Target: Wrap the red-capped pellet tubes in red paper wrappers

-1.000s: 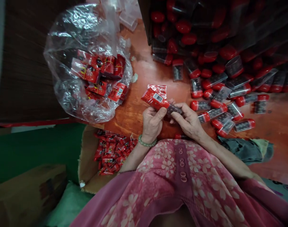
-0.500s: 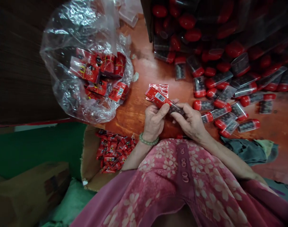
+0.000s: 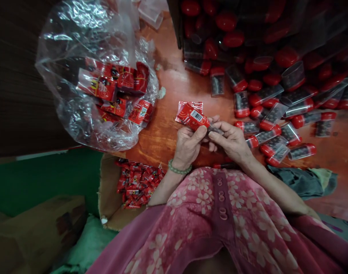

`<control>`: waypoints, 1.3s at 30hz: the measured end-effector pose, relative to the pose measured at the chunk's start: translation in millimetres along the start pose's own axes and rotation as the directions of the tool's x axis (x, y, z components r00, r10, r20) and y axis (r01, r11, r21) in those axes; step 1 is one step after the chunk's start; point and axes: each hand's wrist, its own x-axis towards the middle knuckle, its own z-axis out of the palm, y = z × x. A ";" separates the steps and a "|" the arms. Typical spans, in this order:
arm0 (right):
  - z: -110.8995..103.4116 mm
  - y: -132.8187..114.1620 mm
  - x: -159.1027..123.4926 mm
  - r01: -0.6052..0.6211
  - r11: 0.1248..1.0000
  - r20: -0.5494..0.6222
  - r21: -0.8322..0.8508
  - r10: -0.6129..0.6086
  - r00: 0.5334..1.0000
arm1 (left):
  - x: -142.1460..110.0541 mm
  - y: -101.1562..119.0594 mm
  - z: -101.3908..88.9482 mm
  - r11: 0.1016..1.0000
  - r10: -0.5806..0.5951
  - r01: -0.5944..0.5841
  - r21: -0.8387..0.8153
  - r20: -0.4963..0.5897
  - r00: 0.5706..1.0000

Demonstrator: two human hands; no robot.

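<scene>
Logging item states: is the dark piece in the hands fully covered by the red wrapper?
Not fully: the dark piece, held by the right hand, shows past the red wrapper. Its hidden extent I cannot tell.

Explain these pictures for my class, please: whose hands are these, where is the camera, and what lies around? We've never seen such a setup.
No robot here: these are a person's bare hands. All three pictures come from one camera on that person's head, looking forward and down. The left hand holds a red packet; the right hand grips the dark piece at its end. On the table, red-capped cases lie to the right; at left is a clear bag of red packs.
</scene>
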 end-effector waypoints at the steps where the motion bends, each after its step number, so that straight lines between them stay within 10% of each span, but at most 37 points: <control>1: 0.1 -2.2 0.8 -0.016 1.000 0.014 0.009 0.015 1.000 | -1.1 0.2 -0.9 1.000 -0.014 0.013 0.006 0.017 1.000; 16: -7.0 4.6 -0.9 -0.059 0.996 0.069 0.059 0.055 0.996 | -1.0 -0.3 -4.0 0.988 0.117 -0.130 -0.081 -0.152 0.982; 39: 0.9 9.9 -10.7 0.067 0.998 -0.118 -0.015 -0.068 0.991 | -26.0 -12.8 15.3 0.988 0.026 -0.032 -0.149 -0.043 0.999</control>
